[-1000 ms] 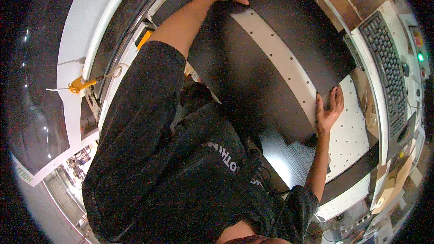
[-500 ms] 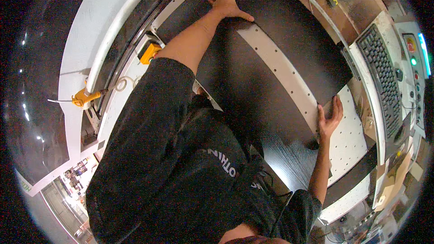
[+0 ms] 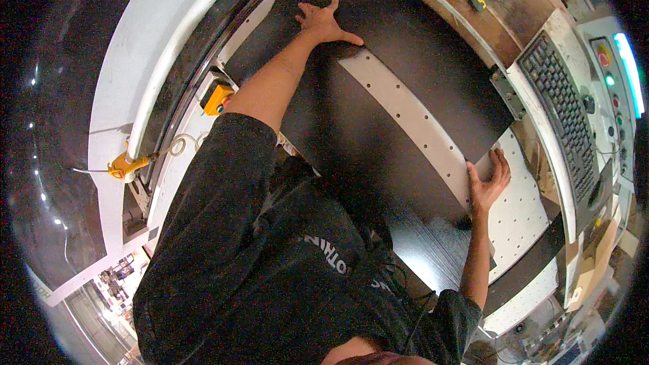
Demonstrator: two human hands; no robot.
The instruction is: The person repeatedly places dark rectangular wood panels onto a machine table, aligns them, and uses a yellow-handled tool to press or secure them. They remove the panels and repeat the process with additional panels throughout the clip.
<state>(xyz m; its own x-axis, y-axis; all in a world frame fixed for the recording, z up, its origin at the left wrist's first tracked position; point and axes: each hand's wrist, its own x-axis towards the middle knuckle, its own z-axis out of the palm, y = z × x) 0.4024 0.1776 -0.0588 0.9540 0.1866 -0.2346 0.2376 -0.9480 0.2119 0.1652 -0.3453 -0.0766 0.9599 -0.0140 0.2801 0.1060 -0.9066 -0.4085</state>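
Note:
Two large dark panels lie in front of me, a far panel [image 3: 433, 74] and a near panel [image 3: 351, 122]. Between them runs a pale strip [image 3: 412, 118] dotted with dark holes; I cannot tell whether it is a gap or a separate piece. My left hand [image 3: 323, 26] is spread over the far dark surface, its thumb reaching the strip's far-left end. At the strip's right end is my right hand [image 3: 490, 182], thumb at the strip and fingers spread by the panel's edge. Neither hand grips anything.
White perforated bed [image 3: 517, 209] shows at right. Beyond a curved white rail stand a keyboard [image 3: 561, 94] and a control panel [image 3: 612, 88] with lit buttons. A yellow button box [image 3: 218, 99] and yellow handle [image 3: 125, 164] sit at left; a yellow-black tool [image 3: 478, 1] lies far right.
The whole view has shifted slightly, with most things a little further left in it. Both hands keep nearly the same places on the panels, fingers still spread.

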